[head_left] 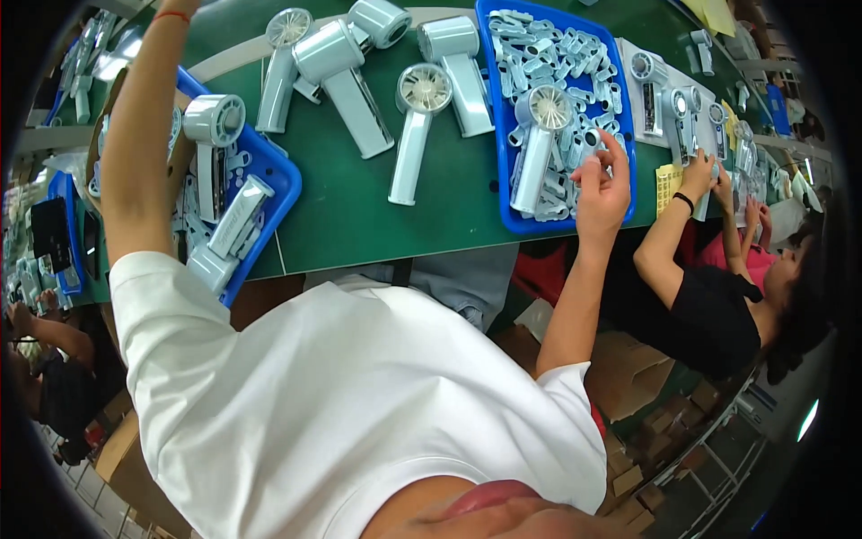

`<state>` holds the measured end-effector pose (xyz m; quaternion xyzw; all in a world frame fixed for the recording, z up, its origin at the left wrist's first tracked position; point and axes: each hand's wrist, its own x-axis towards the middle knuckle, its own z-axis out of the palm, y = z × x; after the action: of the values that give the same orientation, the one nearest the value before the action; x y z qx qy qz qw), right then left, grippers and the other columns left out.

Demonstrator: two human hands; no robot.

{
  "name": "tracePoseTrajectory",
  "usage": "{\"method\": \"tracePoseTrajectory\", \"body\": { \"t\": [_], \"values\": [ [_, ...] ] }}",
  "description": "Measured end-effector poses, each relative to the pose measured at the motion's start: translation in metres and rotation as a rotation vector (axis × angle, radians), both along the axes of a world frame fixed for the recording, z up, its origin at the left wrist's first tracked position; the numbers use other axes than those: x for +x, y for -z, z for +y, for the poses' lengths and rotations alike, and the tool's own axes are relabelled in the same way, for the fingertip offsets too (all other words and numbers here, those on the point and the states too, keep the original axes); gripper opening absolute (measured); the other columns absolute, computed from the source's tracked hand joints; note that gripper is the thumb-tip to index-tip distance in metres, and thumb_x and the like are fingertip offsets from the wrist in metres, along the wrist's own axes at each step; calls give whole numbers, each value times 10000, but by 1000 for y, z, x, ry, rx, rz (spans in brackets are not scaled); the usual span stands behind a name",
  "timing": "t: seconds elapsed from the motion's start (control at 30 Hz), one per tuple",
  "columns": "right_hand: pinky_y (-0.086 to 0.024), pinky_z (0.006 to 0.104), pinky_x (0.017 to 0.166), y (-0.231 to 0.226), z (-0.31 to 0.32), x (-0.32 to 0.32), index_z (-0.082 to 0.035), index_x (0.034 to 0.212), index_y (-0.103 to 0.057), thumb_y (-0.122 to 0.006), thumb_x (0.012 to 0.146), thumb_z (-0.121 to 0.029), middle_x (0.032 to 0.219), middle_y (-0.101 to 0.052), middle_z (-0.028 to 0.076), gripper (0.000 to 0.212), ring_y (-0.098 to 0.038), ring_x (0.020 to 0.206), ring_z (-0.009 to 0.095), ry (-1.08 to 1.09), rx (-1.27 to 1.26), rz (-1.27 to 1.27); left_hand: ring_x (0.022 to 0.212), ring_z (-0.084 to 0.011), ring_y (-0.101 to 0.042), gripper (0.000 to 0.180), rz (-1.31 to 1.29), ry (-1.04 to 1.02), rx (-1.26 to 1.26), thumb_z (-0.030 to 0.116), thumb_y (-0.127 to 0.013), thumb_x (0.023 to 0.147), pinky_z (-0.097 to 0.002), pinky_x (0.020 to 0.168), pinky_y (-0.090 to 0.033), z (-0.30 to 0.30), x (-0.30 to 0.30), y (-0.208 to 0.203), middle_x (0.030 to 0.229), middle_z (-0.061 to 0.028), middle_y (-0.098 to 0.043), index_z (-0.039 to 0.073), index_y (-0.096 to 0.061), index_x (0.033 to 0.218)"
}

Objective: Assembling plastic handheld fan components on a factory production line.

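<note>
My right hand point(602, 193) is over the right edge of a blue tray, its thumb and fingers pinching a small pale-blue plastic part point(592, 139) with a dark round opening. The blue tray point(492, 99) is filled with similar small parts point(561, 54). Across those parts lies a pale-blue handheld fan point(541, 135), blades showing. My left arm point(139, 153) stretches toward the far left, and its hand is beyond the top edge. Between the trays, several handheld fans lie on the green table, one of them point(418, 117) with its blades facing up.
A second blue tray point(285, 184) at left holds fan bodies and loose parts. Fans lie on a white sheet point(660, 135) beyond the right tray, beside a yellow sheet point(667, 187). A co-worker in black point(691, 296) handles fans at right. Cardboard boxes point(633, 373) stand below the table.
</note>
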<state>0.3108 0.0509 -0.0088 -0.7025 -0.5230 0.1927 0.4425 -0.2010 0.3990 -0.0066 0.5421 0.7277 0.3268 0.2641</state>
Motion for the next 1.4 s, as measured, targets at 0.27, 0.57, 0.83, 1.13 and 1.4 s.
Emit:
{"method": "tracePoseTrajectory", "body": {
  "t": [0.27,0.57,0.83,1.13,1.4],
  "values": [
    [-418,209,451,-12,-31,-42,-11,1269,-412,-552,878,-81,838,-517,56,422,-558,524,99,-295,21,598,1118,-279,-506,586,-757,210,463,249,-662,794,-384,935,-397,-292,104,-123,1211,-214,-523,-55,-442,1244],
    [-440,209,494,0,-73,-110,-20,1188,-430,-498,890,-65,919,-622,129,309,-606,602,143,-719,-321,762,854,-191,-582,720,-1138,366,-206,61,-683,749,-299,747,-481,-430,207,-10,1072,-126,-520,50,-256,1329],
    [-510,225,577,-22,-72,-130,48,1145,-454,-577,846,-45,1014,-596,145,336,-638,706,158,-574,-390,698,968,-282,-575,1001,-597,502,-9,331,-795,685,-355,829,-463,-415,209,8,1139,-219,-518,8,-162,1391],
    [-512,225,632,-7,-80,-139,80,1089,-572,-677,806,-66,873,-636,102,336,-621,737,115,-376,-192,452,1030,-401,-556,1073,-290,594,67,266,-818,646,-409,846,-475,-421,219,17,1249,-285,-444,-56,-109,1384],
    [-495,210,586,-10,-76,-136,63,1055,-599,-683,813,-97,835,-651,75,302,-598,711,84,-352,-270,497,1030,-411,-556,1024,-257,589,82,237,-800,674,-415,843,-478,-419,217,15,1251,-280,-444,-51,-123,1385]
  ]
}}
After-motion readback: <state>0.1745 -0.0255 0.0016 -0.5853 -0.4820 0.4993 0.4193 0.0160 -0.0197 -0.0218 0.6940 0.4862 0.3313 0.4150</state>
